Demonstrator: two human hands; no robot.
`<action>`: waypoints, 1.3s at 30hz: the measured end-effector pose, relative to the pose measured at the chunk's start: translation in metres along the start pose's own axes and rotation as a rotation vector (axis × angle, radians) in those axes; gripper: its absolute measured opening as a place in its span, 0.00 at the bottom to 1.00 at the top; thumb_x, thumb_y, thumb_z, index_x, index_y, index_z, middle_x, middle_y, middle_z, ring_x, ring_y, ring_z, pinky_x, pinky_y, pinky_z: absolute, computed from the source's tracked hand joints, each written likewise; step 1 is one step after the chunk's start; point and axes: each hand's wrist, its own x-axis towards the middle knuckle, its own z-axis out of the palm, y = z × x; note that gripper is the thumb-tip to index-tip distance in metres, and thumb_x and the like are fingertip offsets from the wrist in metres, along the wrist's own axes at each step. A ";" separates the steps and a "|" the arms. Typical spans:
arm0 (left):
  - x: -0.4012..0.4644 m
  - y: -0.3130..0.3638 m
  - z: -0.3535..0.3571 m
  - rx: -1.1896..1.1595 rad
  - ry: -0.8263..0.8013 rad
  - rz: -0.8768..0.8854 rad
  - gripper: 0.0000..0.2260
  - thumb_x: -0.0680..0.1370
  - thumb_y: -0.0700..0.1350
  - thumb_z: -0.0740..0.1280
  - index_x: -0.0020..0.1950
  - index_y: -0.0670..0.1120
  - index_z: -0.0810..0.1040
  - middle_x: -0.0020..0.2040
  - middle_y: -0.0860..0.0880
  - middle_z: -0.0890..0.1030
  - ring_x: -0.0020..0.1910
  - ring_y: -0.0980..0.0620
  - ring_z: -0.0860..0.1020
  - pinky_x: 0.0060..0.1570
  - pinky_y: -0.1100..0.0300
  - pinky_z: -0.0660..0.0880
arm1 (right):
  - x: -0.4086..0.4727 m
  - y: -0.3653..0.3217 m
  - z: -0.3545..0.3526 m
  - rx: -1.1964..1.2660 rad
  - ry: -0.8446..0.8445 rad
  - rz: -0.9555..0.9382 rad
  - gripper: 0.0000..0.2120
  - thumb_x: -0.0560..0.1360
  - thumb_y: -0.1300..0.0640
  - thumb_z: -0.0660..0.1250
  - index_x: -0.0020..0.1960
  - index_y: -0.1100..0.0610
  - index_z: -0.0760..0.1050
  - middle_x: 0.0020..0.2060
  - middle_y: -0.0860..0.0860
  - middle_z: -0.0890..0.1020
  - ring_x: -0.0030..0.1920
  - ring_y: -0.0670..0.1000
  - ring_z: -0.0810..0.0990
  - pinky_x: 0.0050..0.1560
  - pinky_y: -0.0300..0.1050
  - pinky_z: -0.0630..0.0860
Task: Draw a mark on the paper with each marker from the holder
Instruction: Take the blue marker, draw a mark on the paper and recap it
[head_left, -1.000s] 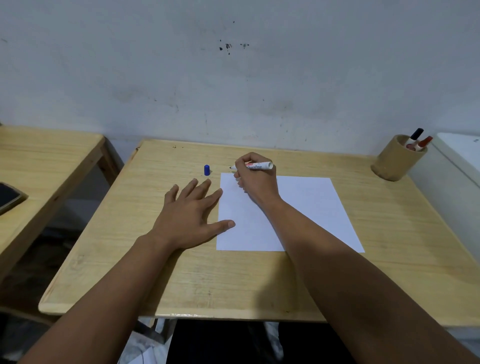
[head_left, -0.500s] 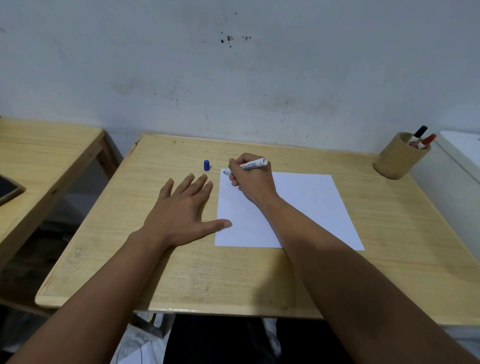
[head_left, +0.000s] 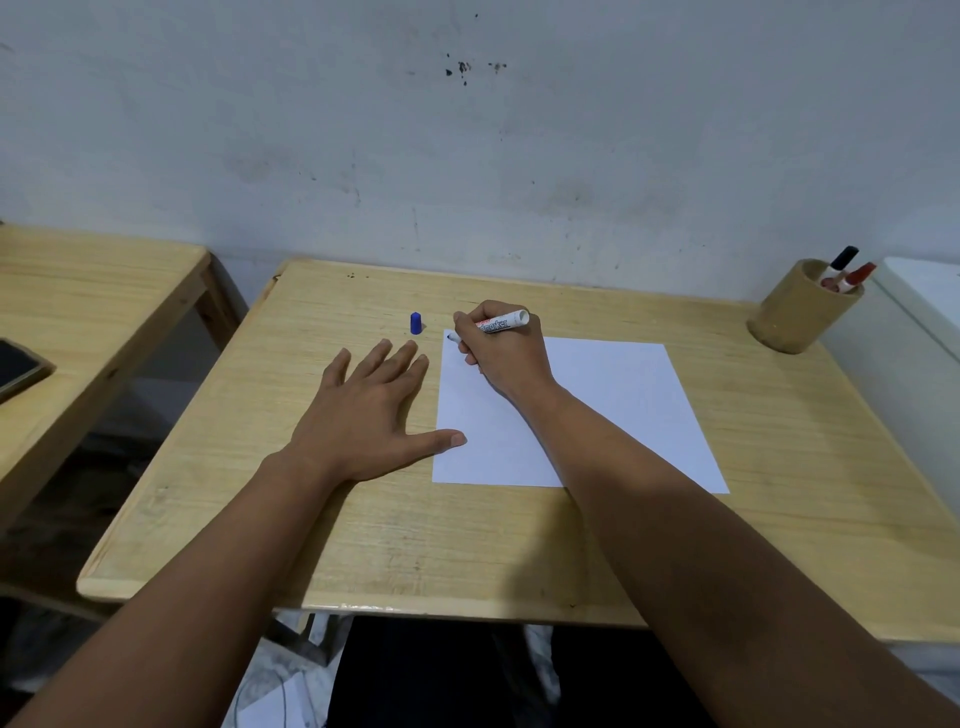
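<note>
A white sheet of paper (head_left: 618, 410) lies on the wooden desk (head_left: 395, 545). My right hand (head_left: 506, 358) grips a white uncapped marker (head_left: 501, 323), its tip touching the paper's far left corner. The marker's blue cap (head_left: 415, 322) stands upright on the desk just left of that corner. My left hand (head_left: 366, 418) rests flat on the desk with fingers spread, its thumb tip pressing the paper's left edge. At the far right corner a round wooden holder (head_left: 795, 314) contains a black-capped marker (head_left: 840, 259) and a red-capped marker (head_left: 860, 274).
A second wooden table (head_left: 78, 291) stands to the left across a gap, with a dark phone (head_left: 15, 366) on it. A white object (head_left: 924, 312) sits right of the holder. A stained wall rises behind the desk.
My right hand has shifted left, bringing the marker tip down onto the paper's far left corner. My left hand stays flat beside the paper.
</note>
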 end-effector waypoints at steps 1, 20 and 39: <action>0.000 0.000 0.000 0.001 -0.003 0.000 0.52 0.69 0.83 0.49 0.85 0.53 0.54 0.86 0.55 0.49 0.84 0.55 0.44 0.81 0.40 0.43 | 0.000 0.000 0.000 -0.006 0.001 -0.001 0.12 0.78 0.49 0.74 0.38 0.52 0.84 0.34 0.53 0.88 0.33 0.50 0.86 0.36 0.44 0.80; 0.054 -0.001 -0.021 -0.447 0.313 -0.258 0.23 0.80 0.53 0.68 0.76 0.57 0.72 0.68 0.54 0.77 0.58 0.52 0.81 0.57 0.48 0.78 | 0.004 -0.037 -0.022 0.228 0.033 0.025 0.17 0.78 0.48 0.78 0.38 0.53 0.76 0.27 0.43 0.79 0.26 0.46 0.71 0.30 0.39 0.67; 0.098 0.046 -0.060 -1.259 0.324 -0.433 0.05 0.80 0.44 0.72 0.44 0.48 0.84 0.43 0.49 0.85 0.42 0.54 0.83 0.45 0.57 0.77 | -0.029 -0.036 -0.076 -0.092 -0.190 -0.025 0.15 0.81 0.64 0.70 0.62 0.47 0.75 0.45 0.53 0.82 0.35 0.53 0.81 0.36 0.48 0.81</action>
